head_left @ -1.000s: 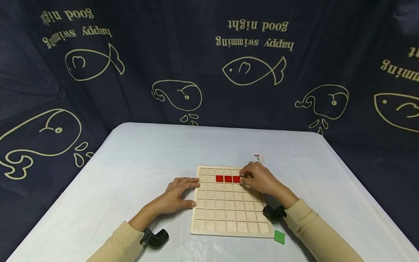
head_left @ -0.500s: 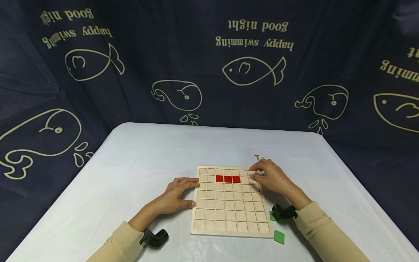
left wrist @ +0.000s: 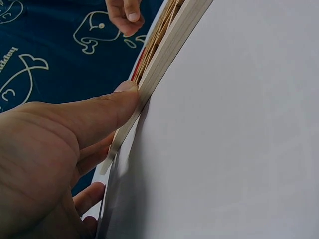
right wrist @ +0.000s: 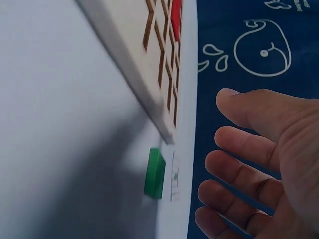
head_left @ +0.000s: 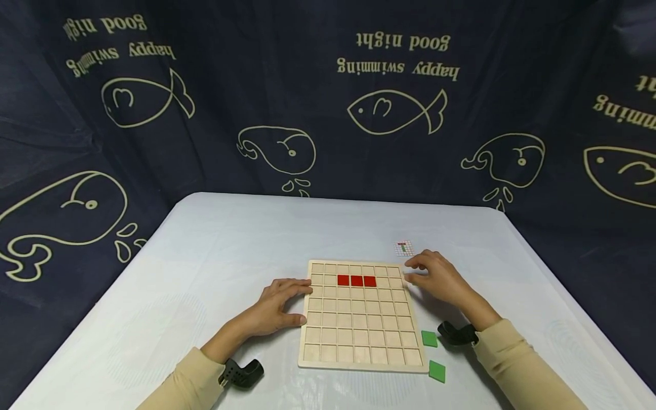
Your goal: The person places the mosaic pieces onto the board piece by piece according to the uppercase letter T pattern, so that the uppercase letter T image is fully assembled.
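A wooden grid board point(head_left: 365, 322) lies on the table, with three red tiles point(head_left: 356, 281) side by side in its second row from the far edge. My left hand point(head_left: 275, 304) rests against the board's left edge, its thumb point(left wrist: 102, 114) and fingertips touching the rim. Off the board's far right corner, my right hand point(head_left: 439, 278) hovers with loosely bent fingers and nothing between them. In the right wrist view a green tile point(right wrist: 155, 173) stands out near that corner; the head view hides it behind the hand. Two more green tiles lie right of the board, one being the nearer green tile point(head_left: 437, 371).
A small printed card point(head_left: 404, 248) with a red and green grid pattern lies beyond the board. The white tabletop point(head_left: 230, 245) ends at a dark blue curtain point(head_left: 328, 159) with fish drawings. Each wrist wears a black camera mount point(head_left: 458, 333).
My right hand has drawn away from the red tiles to the right, off the board. The green tile near the right wrist has come into sight. My left hand stays put.
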`<state>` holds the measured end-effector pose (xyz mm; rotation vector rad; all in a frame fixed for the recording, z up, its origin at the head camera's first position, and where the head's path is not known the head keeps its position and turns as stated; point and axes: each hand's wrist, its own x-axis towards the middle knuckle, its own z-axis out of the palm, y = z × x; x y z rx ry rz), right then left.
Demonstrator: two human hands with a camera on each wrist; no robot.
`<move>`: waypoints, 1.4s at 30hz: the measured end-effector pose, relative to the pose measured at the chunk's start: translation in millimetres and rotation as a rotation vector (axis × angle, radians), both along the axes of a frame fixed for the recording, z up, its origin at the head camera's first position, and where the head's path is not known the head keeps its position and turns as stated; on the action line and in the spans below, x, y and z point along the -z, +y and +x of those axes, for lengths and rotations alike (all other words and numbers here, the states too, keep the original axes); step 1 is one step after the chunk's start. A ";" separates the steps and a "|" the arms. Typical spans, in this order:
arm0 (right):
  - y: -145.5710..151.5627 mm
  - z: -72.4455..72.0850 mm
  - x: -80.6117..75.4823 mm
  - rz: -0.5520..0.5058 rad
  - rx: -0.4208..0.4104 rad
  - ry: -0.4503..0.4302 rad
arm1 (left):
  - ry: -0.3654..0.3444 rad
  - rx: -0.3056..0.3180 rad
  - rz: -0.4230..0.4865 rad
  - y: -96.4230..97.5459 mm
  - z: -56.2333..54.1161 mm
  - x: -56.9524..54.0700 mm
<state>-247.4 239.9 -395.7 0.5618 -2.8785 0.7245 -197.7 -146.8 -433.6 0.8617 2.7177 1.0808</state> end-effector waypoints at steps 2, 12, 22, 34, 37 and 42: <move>2.8 -0.3 1.5 -0.001 0.003 0.003 | -0.001 0.000 0.002 -0.2 0.3 0.1; 13.5 -1.0 10.0 0.013 0.044 -0.007 | 0.024 0.006 0.002 0.3 2.2 -3.2; 20.0 -2.7 15.6 0.023 0.028 0.006 | 0.009 0.002 -0.015 2.1 2.7 -7.2; 25.4 -1.2 20.6 0.044 0.057 -0.020 | -0.046 0.016 0.040 2.5 1.6 -4.8; 26.2 -0.7 21.0 0.042 0.058 -0.021 | -0.054 0.017 0.044 2.9 1.7 -3.7; 27.7 -1.2 22.1 0.040 0.053 -0.015 | -0.067 0.005 0.048 3.5 2.3 -2.1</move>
